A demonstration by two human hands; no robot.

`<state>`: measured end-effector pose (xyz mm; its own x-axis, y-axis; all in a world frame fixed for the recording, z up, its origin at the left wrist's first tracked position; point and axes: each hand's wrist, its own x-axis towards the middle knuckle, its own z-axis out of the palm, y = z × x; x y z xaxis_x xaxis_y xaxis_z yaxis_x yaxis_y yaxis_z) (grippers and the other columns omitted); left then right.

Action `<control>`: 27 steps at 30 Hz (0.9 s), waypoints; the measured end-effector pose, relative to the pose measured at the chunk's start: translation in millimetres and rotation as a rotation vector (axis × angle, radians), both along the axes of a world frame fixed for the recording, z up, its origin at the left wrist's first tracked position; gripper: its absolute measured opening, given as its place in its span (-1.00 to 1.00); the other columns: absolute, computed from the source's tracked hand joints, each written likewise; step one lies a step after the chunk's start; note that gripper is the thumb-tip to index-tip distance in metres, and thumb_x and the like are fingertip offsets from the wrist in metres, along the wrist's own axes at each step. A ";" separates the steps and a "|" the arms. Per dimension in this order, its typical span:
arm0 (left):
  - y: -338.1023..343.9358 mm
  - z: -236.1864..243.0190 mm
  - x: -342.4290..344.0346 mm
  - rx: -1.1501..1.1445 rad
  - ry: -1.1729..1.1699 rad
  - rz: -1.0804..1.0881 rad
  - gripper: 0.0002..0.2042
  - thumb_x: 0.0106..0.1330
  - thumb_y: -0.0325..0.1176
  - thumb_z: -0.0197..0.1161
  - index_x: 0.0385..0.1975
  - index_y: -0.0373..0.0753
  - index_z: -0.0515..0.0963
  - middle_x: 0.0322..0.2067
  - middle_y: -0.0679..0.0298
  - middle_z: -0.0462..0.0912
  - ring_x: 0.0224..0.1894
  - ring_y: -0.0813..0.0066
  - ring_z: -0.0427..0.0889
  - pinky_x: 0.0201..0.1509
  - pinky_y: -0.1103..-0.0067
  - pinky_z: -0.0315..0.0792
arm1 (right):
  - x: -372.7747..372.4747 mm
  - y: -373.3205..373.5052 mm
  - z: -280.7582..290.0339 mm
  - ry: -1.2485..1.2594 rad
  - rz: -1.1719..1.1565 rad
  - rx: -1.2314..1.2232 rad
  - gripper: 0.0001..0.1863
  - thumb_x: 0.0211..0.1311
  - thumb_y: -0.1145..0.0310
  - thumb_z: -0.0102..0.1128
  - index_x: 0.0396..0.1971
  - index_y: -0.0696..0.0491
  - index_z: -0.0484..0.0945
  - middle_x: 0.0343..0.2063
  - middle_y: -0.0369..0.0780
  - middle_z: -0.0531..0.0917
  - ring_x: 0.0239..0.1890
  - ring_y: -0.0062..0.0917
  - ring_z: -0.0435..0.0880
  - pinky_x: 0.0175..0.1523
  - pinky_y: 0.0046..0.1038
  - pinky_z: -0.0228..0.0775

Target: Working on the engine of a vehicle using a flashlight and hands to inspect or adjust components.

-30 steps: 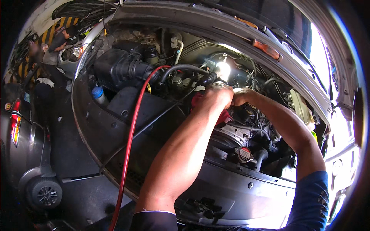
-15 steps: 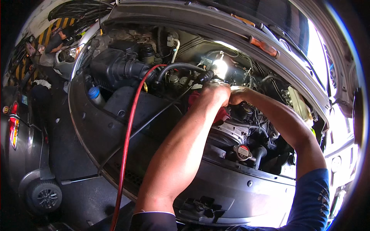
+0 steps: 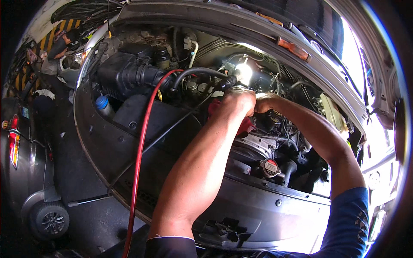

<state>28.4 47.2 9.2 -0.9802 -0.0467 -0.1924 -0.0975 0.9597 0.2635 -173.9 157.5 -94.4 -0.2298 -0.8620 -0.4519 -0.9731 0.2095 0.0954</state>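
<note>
Both my arms reach over the front of a car into its open engine bay. My left hand is closed in a fist over the engine, just below a glowing work lamp on a black cord. Whatever it grips is hidden behind the hand and wrist. Right against it, my right hand is closed too, its fingers curled inward and their contents out of sight. A red object shows on both sides of my left wrist; its kind cannot be made out.
A red hose arcs over the front panel into the bay. Screwdrivers, one with an orange handle, lie along the cowl. A radiator cap sits near the front. Another person is at the far left, beyond a parked dark car.
The view has shifted very slightly. Both hands stay together at the same spot below the lamp, with hardly any visible movement.
</note>
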 end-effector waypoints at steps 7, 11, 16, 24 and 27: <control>1.6 4.7 2.9 -0.011 -0.001 -0.002 -0.44 0.24 -0.05 0.47 0.13 -0.31 0.60 0.15 0.03 0.63 0.19 0.12 0.63 0.27 0.29 0.52 | -0.4 -1.5 0.1 0.042 -0.086 0.039 -0.68 0.14 0.31 0.21 -0.13 0.10 0.69 -0.18 -0.01 0.75 -0.15 -0.18 0.73 -0.07 -0.18 0.54; 1.3 4.1 3.6 0.013 0.015 0.007 -0.44 0.24 -0.04 0.46 0.12 -0.32 0.60 0.14 0.03 0.64 0.18 0.12 0.64 0.27 0.29 0.52 | 5.7 -0.5 4.4 0.037 -0.118 -0.011 -0.68 0.17 0.29 0.20 -0.12 0.10 0.69 -0.19 -0.01 0.75 -0.16 -0.17 0.74 -0.07 -0.17 0.54; 2.3 1.4 0.7 -0.029 0.016 0.019 -0.45 0.25 -0.05 0.46 0.11 -0.32 0.61 0.14 0.02 0.64 0.18 0.11 0.63 0.27 0.30 0.52 | 14.7 -1.1 10.7 0.009 -0.153 -0.065 -0.67 0.22 0.25 0.20 -0.12 0.11 0.69 -0.18 -0.01 0.75 -0.17 -0.16 0.74 -0.07 -0.17 0.54; 1.8 4.7 0.5 0.014 -0.027 0.007 -0.46 0.24 -0.05 0.46 0.10 -0.32 0.62 0.14 0.03 0.64 0.18 0.12 0.63 0.26 0.30 0.53 | -16.6 -0.5 -12.4 -0.018 -0.213 -0.020 -0.72 0.14 0.24 0.27 -0.24 0.09 0.73 -0.25 -0.09 0.77 -0.27 -0.30 0.72 -0.16 -0.23 0.54; 2.3 4.9 1.9 0.015 -0.037 0.015 -0.46 0.24 -0.04 0.46 0.10 -0.31 0.62 0.14 0.04 0.64 0.18 0.12 0.64 0.26 0.30 0.53 | -21.4 3.2 -20.5 -0.042 -0.190 -0.090 -0.75 0.08 0.27 0.30 -0.29 0.09 0.74 -0.27 -0.09 0.77 -0.30 -0.33 0.71 -0.19 -0.24 0.53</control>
<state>30.3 49.5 14.1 -0.9716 -0.0579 -0.2295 -0.1216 0.9540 0.2739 -195.2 160.7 -114.9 -0.3747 -0.8421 -0.3878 -0.9180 0.3955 0.0282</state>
